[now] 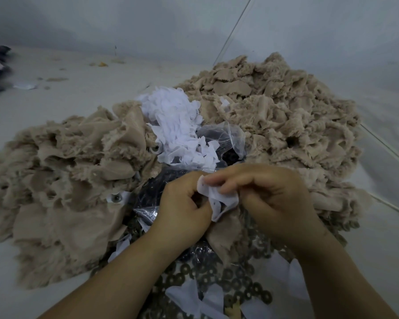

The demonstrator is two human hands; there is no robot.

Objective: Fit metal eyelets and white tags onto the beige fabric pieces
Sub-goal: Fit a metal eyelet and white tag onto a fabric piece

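I am pinching a white tag (219, 199) between both hands over a beige fabric piece (221, 233), my left hand (184, 208) curling round its near edge while my right hand (270, 199) is nipping its top, apparently to line up its punched holes. Beyond the tag, loose tags (177, 125) are spilling from a clear bag (226, 137); nearer me, metal eyelets (235, 282) are lying scattered; beige heaps (281, 116) are flanking it, within reach.

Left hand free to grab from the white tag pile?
Probably not yet: the left hand pinches a white fabric tag with the right hand. The heap of white tags lies uncovered just beyond.
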